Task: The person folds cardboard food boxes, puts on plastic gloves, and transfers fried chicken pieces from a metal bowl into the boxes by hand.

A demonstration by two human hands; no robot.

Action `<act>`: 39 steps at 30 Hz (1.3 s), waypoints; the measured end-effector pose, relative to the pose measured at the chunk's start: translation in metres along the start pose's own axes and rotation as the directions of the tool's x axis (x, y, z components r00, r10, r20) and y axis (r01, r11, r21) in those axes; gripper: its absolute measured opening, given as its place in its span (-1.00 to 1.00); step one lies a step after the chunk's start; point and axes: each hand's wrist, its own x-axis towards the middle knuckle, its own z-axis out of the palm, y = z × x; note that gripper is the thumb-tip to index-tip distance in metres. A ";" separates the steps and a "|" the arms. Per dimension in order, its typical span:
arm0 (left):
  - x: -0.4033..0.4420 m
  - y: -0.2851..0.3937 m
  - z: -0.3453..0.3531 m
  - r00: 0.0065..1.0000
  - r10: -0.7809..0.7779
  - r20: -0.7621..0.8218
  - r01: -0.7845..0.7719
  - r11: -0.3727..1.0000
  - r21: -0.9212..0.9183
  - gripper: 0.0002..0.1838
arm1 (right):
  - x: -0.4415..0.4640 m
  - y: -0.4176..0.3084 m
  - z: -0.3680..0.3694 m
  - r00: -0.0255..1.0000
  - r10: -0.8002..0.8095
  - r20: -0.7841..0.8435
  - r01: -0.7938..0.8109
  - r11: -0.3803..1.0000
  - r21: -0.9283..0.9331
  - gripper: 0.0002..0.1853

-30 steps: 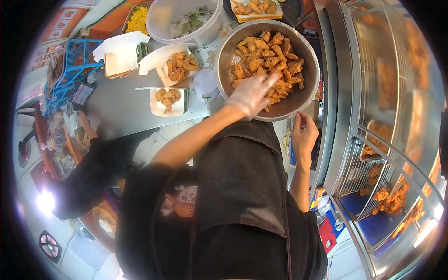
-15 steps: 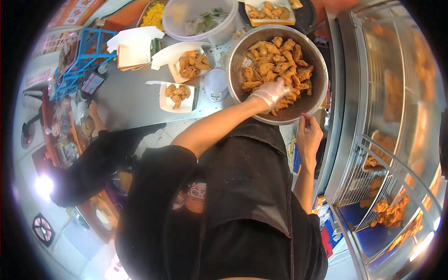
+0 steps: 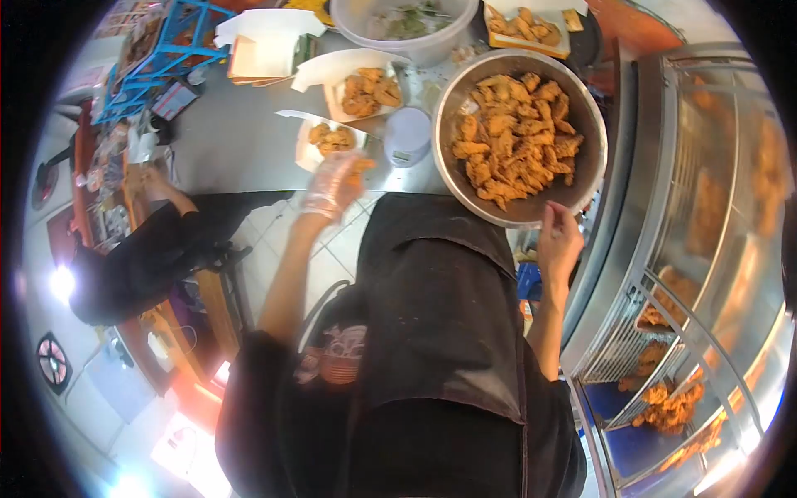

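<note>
My left hand point(image 3: 330, 189), in a clear plastic glove, is closed on a piece of fried chicken point(image 3: 360, 171). It hovers just in front of a small open paper box point(image 3: 308, 153) with fried chicken inside. To the right stands a large metal bowl point(image 3: 441, 141) heaped with fried chicken pieces point(image 3: 519, 137). My bare right hand point(image 3: 560, 241) pinches the near rim of that bowl. Between bowl and boxes sits a small white kitchen scale point(image 3: 408, 135). Behind the small box, another open box point(image 3: 334, 93) also contains fried chicken.
Empty boxes point(image 3: 261, 50) are stacked at the back left, near a blue rack point(image 3: 166, 70). A translucent tub point(image 3: 415, 37) with green leaves stands behind the scale. A glass display cabinet point(image 3: 664, 207) with fried chicken flanks my right side. Another person point(image 3: 149, 257) is at left.
My left hand has come out of the bowl with a piece of fried chicken and swung left to the small box. My right hand stays at the bowl's rim.
</note>
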 end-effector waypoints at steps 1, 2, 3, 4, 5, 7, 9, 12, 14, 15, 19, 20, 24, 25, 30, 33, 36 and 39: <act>0.000 -0.048 0.029 0.991 -0.103 0.087 0.098 0.993 0.063 -0.42 | 0.003 -0.004 -0.001 1.000 -0.001 0.023 0.000 1.000 0.014 -0.81; 0.004 -0.054 0.029 0.991 -0.092 0.094 0.087 0.995 0.053 -0.42 | 0.004 -0.009 -0.002 0.999 0.001 0.047 -0.003 0.999 0.035 -0.81; 0.007 -0.059 0.026 0.974 -0.219 0.061 0.217 0.976 0.027 -0.34 | 0.005 -0.015 -0.002 0.999 0.008 0.046 -0.009 1.000 0.026 -0.81; 0.009 -0.063 0.023 0.937 -0.349 0.029 0.349 0.937 0.001 -0.25 | 0.003 -0.015 -0.002 0.999 0.014 0.045 -0.015 1.000 0.026 -0.81; 0.013 -0.072 0.029 0.934 -0.356 0.028 0.356 0.935 0.005 -0.25 | 0.003 -0.013 -0.002 0.999 0.006 0.045 -0.006 1.000 0.012 -0.81; 0.017 -0.098 0.049 0.951 -0.254 -0.177 0.243 0.967 -0.081 -0.28 | 0.003 -0.015 -0.002 0.999 -0.006 0.054 0.006 1.000 -0.001 -0.84; 0.010 -0.112 0.063 0.931 -0.311 -0.192 0.269 0.939 -0.215 -0.25 | 0.000 -0.011 -0.003 0.995 0.047 0.084 -0.044 0.999 -0.032 -0.83; 0.010 -0.088 0.053 0.867 -0.452 -0.211 0.376 0.869 -0.321 -0.23 | -0.006 -0.008 -0.002 0.990 0.103 0.098 -0.102 0.995 -0.023 -0.82; -0.003 -0.075 0.050 0.816 -0.543 -0.200 0.474 0.825 -0.306 -0.23 | -0.010 -0.009 -0.001 0.987 0.121 0.101 -0.119 0.992 -0.033 -0.82; -0.008 -0.072 0.053 0.850 -0.355 -0.390 0.323 0.935 -0.147 -0.31 | -0.012 -0.009 -0.002 0.993 0.097 0.074 -0.094 0.995 -0.036 -0.81; 0.010 0.033 0.041 0.878 0.006 -0.478 -0.031 0.999 -0.044 -0.67 | -0.015 -0.001 -0.012 0.994 0.109 -0.030 -0.110 0.993 -0.049 -0.81; 0.019 0.059 0.043 0.876 0.112 -0.469 -0.205 0.967 -0.150 -0.75 | -0.013 -0.010 -0.015 0.987 0.161 -0.019 -0.162 0.986 -0.046 -0.81; 0.099 0.154 0.053 0.884 0.308 0.351 -0.276 0.951 -0.141 -0.92 | -0.013 -0.003 -0.015 0.987 0.149 -0.055 -0.151 0.988 -0.039 -0.81; 0.111 0.156 0.080 0.846 0.402 0.351 -0.420 0.907 -0.025 -0.87 | -0.012 -0.007 -0.016 0.987 0.155 -0.051 -0.156 0.987 -0.028 -0.81; 0.152 0.176 0.107 0.715 0.241 0.656 -0.446 0.880 0.164 -0.77 | -0.011 -0.007 -0.019 0.993 0.117 -0.033 -0.117 0.993 -0.019 -0.82; 0.154 0.156 0.090 0.739 0.324 0.591 -0.362 0.931 -0.058 -0.70 | -0.011 -0.001 -0.022 0.990 0.125 -0.057 -0.126 0.992 -0.018 -0.82; 0.152 0.151 0.068 0.795 0.230 0.562 -0.306 0.951 0.044 -0.74 | -0.009 0.006 -0.021 0.988 0.134 -0.072 -0.135 0.991 -0.006 -0.80; 0.147 0.143 0.082 0.807 0.300 0.508 -0.386 0.920 0.070 -0.74 | -0.004 0.009 -0.021 0.990 0.125 -0.063 -0.125 0.992 0.008 -0.80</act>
